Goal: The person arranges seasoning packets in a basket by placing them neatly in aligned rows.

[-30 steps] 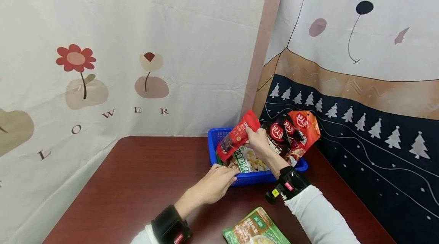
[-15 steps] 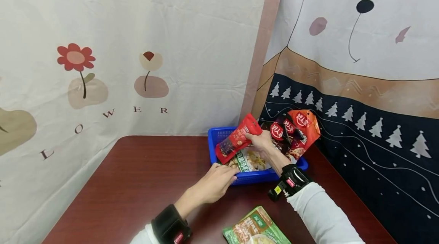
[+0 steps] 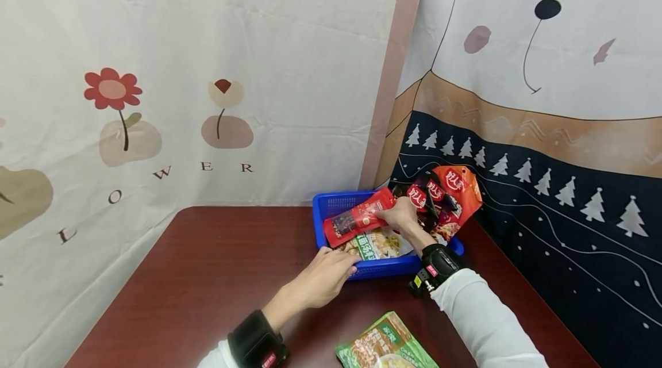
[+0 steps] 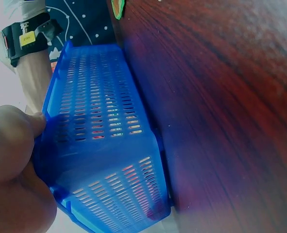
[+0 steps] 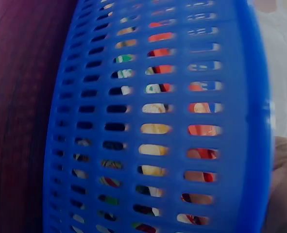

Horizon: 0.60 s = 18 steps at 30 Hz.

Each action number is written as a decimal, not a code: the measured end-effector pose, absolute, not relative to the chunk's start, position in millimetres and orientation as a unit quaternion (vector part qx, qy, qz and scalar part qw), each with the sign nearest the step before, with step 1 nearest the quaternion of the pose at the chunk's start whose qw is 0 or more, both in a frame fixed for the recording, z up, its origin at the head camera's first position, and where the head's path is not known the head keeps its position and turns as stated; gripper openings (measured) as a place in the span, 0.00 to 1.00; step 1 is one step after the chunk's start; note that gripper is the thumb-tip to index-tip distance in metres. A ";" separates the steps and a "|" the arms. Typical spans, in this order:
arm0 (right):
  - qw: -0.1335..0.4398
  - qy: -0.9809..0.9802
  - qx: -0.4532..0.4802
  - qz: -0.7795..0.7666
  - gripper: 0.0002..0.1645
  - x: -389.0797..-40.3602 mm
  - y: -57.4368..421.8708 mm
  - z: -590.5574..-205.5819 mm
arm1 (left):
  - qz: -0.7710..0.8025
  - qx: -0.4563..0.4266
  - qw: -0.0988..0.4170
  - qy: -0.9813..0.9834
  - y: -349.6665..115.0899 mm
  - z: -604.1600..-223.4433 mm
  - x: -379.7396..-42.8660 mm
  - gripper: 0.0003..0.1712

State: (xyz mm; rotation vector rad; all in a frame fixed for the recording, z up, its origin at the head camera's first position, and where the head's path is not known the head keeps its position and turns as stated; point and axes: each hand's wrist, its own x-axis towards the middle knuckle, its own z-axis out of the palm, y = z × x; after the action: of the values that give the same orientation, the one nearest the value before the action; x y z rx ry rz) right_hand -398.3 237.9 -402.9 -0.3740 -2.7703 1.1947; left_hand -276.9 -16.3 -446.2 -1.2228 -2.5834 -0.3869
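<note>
My right hand [image 3: 402,217] holds a red packet [image 3: 357,219] with a dark lower part by its right end, thumb on top. The packet lies low inside the blue basket [image 3: 385,268], slanting across its left half. My left hand [image 3: 318,280] grips the basket's front left corner, its fingers over the rim. In the left wrist view the same hand [image 4: 12,165] is at the rim of the perforated basket [image 4: 97,160]. Below the red packet lies a green-and-white food packet [image 3: 380,244]. The right wrist view shows mostly the basket's slotted side [image 5: 240,121], hiding the right fingers.
Black packets [image 3: 421,198] and an orange-red pouch [image 3: 462,190] stand in the basket's right side, rising above the rim. A green food packet [image 3: 388,342] lies on the dark red table [image 3: 233,264] near the front. Printed cloths [image 3: 300,69] hang behind the table.
My right hand has lowered the red packet into the basket, and it now lies flatter, its upper end dropped. The left hand stays at the basket corner.
</note>
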 end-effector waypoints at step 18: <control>0.164 -0.983 -0.021 0.080 0.43 -391.1 233.4 -408.3 | -0.139 -0.431 0.146 -0.880 -17.5 -446.9 -276.4 0.19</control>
State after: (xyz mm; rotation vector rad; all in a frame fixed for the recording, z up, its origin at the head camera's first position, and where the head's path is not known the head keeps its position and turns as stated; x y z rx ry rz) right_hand -391.1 233.4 -408.3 -0.0609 -2.8027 0.2282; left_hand -276.4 -17.5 -446.9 -1.2409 -2.5338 -0.3999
